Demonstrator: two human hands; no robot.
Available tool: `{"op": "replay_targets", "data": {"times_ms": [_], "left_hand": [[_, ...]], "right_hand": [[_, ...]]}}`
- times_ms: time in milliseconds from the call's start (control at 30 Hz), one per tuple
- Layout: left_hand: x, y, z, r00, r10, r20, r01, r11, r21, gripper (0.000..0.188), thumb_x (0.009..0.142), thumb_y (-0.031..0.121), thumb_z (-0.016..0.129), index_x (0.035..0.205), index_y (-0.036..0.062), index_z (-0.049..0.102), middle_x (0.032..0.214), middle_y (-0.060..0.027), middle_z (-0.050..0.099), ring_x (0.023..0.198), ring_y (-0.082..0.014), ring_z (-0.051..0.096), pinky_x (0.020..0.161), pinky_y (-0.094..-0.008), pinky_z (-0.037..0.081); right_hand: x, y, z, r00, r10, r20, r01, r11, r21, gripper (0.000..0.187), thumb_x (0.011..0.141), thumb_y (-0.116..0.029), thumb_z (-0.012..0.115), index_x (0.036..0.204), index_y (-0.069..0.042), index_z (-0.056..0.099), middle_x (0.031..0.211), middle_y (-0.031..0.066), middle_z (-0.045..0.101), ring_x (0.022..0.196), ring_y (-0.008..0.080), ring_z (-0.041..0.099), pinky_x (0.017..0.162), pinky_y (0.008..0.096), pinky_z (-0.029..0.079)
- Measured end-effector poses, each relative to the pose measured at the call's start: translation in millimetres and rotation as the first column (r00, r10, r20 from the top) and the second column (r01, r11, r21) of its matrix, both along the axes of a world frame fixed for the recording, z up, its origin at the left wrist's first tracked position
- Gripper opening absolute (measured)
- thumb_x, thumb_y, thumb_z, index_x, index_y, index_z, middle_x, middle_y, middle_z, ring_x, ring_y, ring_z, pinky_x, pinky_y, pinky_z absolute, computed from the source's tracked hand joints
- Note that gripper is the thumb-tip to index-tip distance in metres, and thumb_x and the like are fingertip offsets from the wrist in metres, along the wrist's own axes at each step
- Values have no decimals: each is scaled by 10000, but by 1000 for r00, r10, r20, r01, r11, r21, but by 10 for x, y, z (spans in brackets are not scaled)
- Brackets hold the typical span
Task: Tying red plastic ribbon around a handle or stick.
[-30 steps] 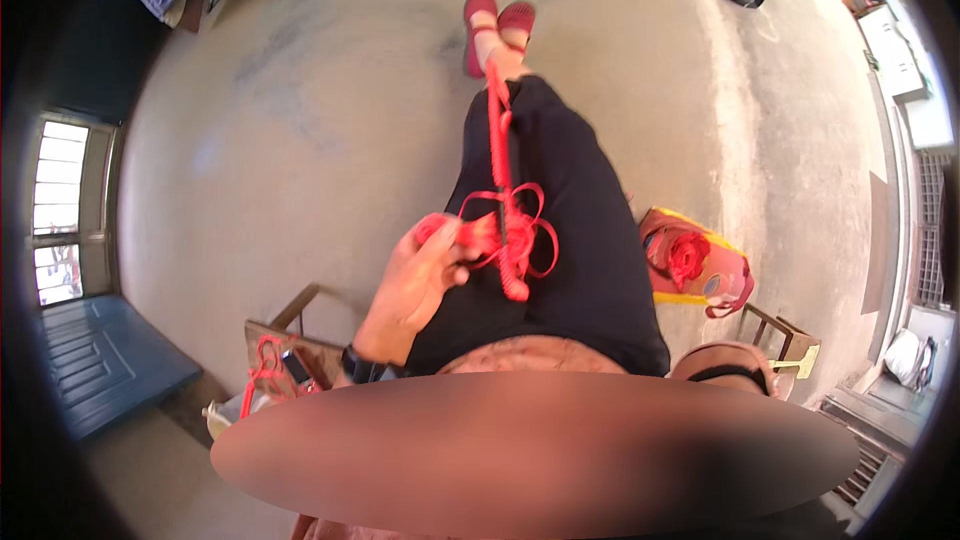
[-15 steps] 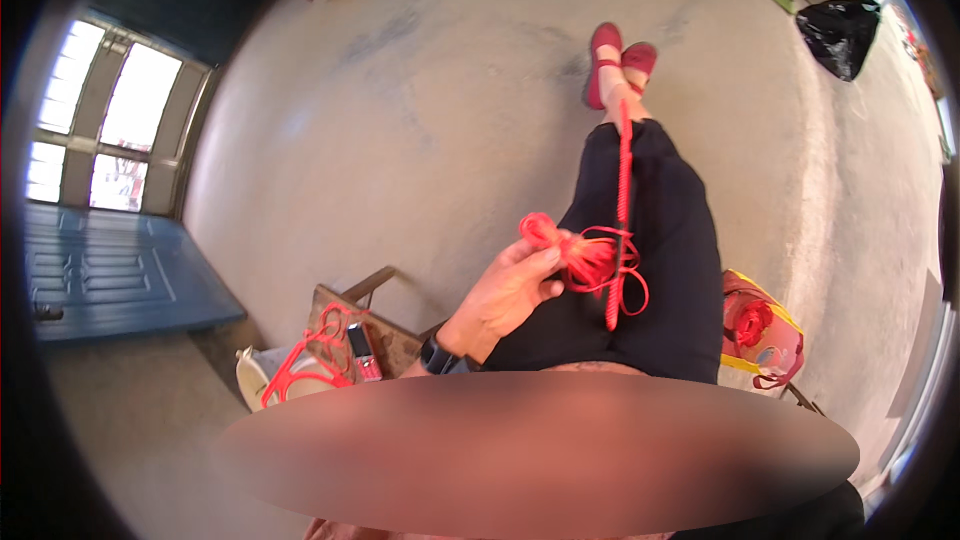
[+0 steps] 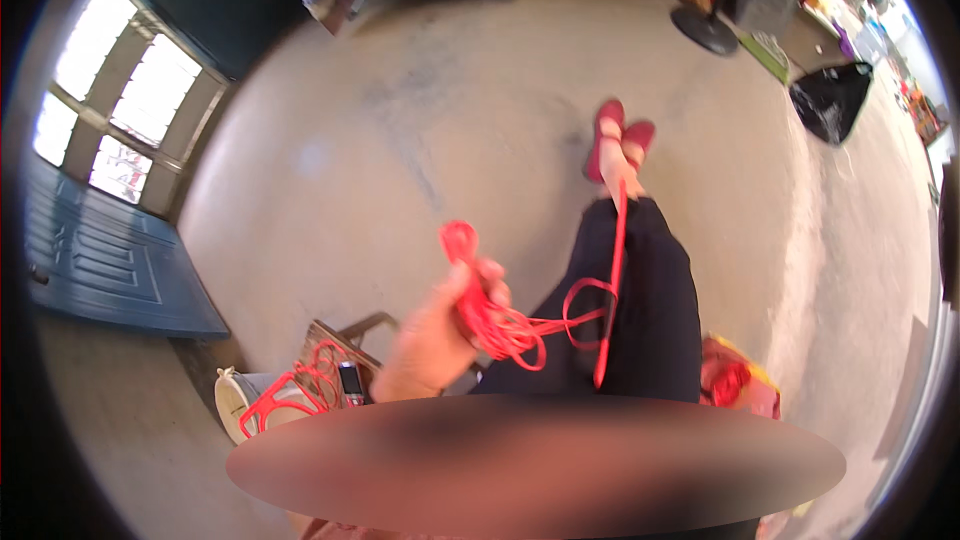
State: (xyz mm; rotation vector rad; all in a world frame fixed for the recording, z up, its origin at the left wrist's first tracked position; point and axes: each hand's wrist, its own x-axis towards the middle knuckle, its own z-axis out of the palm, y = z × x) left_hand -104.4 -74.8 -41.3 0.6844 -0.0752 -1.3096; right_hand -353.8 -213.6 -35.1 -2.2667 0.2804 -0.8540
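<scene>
My left hand (image 3: 432, 338) is closed around a looped bundle of red cord (image 3: 490, 324), in front of and left of my legs. Loose strands run from the bundle rightward to a narrow red braided strip (image 3: 618, 250). That strip stretches along my dark trousers (image 3: 655, 290), from near my ankles back toward my lap. A strand loops around or beside it; I cannot tell which. My right hand does not show; a blurred patch covers the lower part of the view.
At my left stand a small stool (image 3: 345, 338) with red cord and a phone (image 3: 351, 383), and a pale bucket (image 3: 236, 402). A red and yellow bag (image 3: 760, 390) is on my right. Farther off are a black plastic bag (image 3: 832, 100), a round stand base (image 3: 706, 32) and a blue door (image 3: 110, 265).
My left hand has moved left with the cord bundle, drawing the strands longer between it and the braided strip. The view has tilted up, showing more of the far floor.
</scene>
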Motion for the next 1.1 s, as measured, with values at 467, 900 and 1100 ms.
{"op": "replay_targets", "data": {"times_ms": [467,900,1100], "left_hand": [[407,456,1260,855,321,408,-94,869,-486,163,1000,178,447,986,16,447,829,-88,485,671,-175,450,561,-259,419],[-876,-466,-426,51,-466,883,95,883,461,460,729,200,768,1105,34,562,650,-8,567,603,-85,532,607,-283,466],[-685,-311,-590,432,-415,801,156,909,387,405,810,153,717,1149,27,534,790,-12,604,708,-79,587,627,-255,490]], "right_hand": [[333,-271,98,977,206,-57,-45,462,886,113,877,-120,603,876,-9,586,782,78,604,745,164,604,710,317,478],[-299,203,233,992,14,123,-121,-94,988,110,940,-71,514,964,-19,609,827,97,637,725,156,592,692,296,490],[-377,-233,123,969,-172,-176,215,244,946,153,879,-107,603,987,-4,636,845,105,663,778,181,630,715,302,499]]}}
